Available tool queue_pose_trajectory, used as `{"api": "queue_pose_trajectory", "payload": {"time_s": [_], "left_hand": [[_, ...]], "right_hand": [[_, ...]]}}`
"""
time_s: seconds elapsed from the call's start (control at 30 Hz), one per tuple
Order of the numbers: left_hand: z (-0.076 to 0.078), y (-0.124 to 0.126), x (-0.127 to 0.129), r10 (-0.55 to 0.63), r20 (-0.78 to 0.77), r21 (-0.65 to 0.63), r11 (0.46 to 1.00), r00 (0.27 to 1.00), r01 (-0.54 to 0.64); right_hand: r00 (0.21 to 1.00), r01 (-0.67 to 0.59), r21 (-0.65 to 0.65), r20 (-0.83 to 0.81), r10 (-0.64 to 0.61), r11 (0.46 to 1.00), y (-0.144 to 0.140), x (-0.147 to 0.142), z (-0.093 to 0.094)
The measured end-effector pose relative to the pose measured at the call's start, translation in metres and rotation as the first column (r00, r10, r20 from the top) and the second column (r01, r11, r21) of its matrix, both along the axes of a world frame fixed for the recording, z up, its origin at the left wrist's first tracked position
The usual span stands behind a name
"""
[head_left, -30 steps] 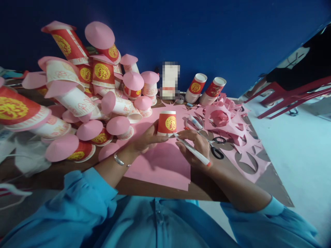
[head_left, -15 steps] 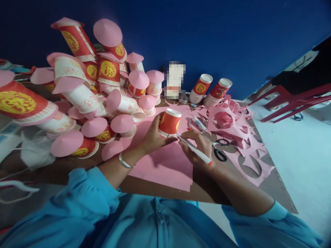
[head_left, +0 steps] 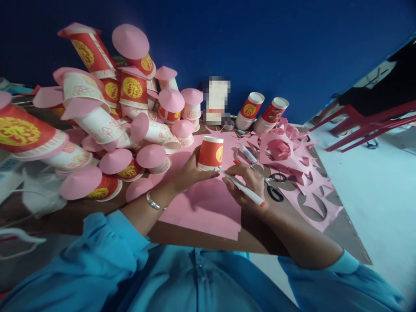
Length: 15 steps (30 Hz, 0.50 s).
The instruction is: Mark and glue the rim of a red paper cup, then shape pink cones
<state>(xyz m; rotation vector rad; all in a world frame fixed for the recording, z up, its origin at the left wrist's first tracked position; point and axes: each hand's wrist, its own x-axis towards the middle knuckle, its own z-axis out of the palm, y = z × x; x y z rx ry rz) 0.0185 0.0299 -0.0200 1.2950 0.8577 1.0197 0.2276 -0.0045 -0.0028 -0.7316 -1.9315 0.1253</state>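
Red paper cup (head_left: pixel 210 153) with a gold round emblem stood upside down, wide white rim down, on the flat pink paper sheet (head_left: pixel 208 203) near the middle of the desk (head_left: pixel 198 243); its long axis was upright. Half a second earlier the cup was tilted; here it sat level again. Left hand (head_left: pixel 190 173) wrapped its near side, fingers curled shut on the cup wall, index finger flat on the paper. Right hand (head_left: pixel 248 186) pinched a slim white marker (head_left: pixel 242 187) with an orange-red cap end; the marker slanted with its tip toward the cup base, touching or almost touching, and its cap toward the desk's near right edge. Black-handled scissors (head_left: pixel 272 185) lay just right of that hand on pink offcuts (head_left: pixel 292 160) with round holes. Pile of pink-cone-topped cups (head_left: pixel 130 125) filled the desk's far left.
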Motion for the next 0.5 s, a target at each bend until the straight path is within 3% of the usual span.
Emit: {"api": "queue_pose_trajectory", "payload": {"time_s": [0.1, 0.27, 0.5], "left_hand": [[-0.0014, -0.0005, 0.0001, -0.047, 0.058, -0.052, 0.997, 0.997, 0.050], [-0.0007, -0.0005, 0.0008, -0.033, 0.010, -0.084, 0.996, 0.999, 0.034], [-0.0064, 0.0009, -0.0004, -0.076, 0.085, -0.039, 0.996, 0.993, 0.079]], "right_hand": [[1.000, 0.006, -0.001, 0.005, -0.006, 1.000, -0.0010, 0.0000, 0.0004], [1.000, -0.013, 0.004, 0.004, 0.013, 1.000, -0.0025, -0.0012, -0.0001], [1.000, -0.024, -0.005, -0.007, 0.024, 1.000, -0.0012, -0.0017, -0.0013]]}}
